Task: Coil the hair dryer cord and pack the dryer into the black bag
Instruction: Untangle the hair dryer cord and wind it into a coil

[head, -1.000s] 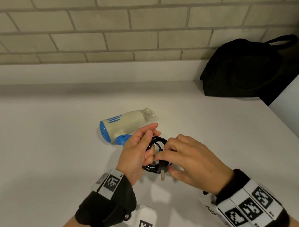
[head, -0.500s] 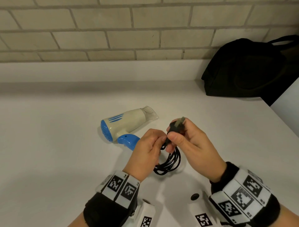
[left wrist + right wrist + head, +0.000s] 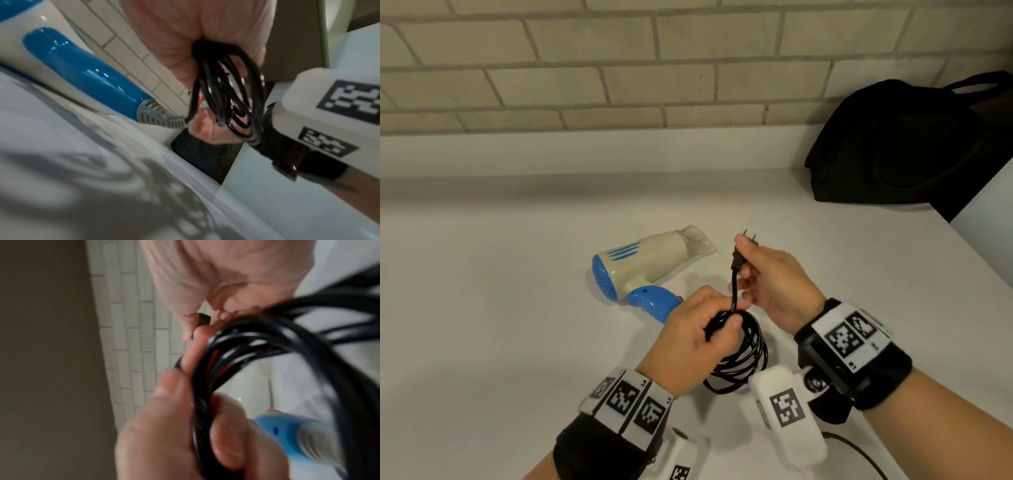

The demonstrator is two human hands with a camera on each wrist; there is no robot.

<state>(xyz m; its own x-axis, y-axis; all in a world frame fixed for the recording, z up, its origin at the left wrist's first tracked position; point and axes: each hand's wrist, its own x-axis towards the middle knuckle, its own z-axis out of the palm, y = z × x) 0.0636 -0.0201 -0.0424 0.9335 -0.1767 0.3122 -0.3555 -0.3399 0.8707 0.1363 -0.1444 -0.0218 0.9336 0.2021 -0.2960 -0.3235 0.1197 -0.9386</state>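
A white tabletop (image 3: 500, 308) runs back to a pale brick wall (image 3: 585, 68), and the black bag (image 3: 893, 144) sits at its far right corner against that wall, well apart from my hands. The cream and blue hair dryer (image 3: 643, 265) lies on its side near the middle, nozzle pointing right, its blue handle just beside my left hand (image 3: 688, 342). My left fingers are curled tight around the gathered loops of the black cord (image 3: 750, 353), which hang below my fist, while my right hand (image 3: 774, 284) pinches the plug (image 3: 739, 255) with its prongs pointing up, a short taut length of cord running down to the coil.
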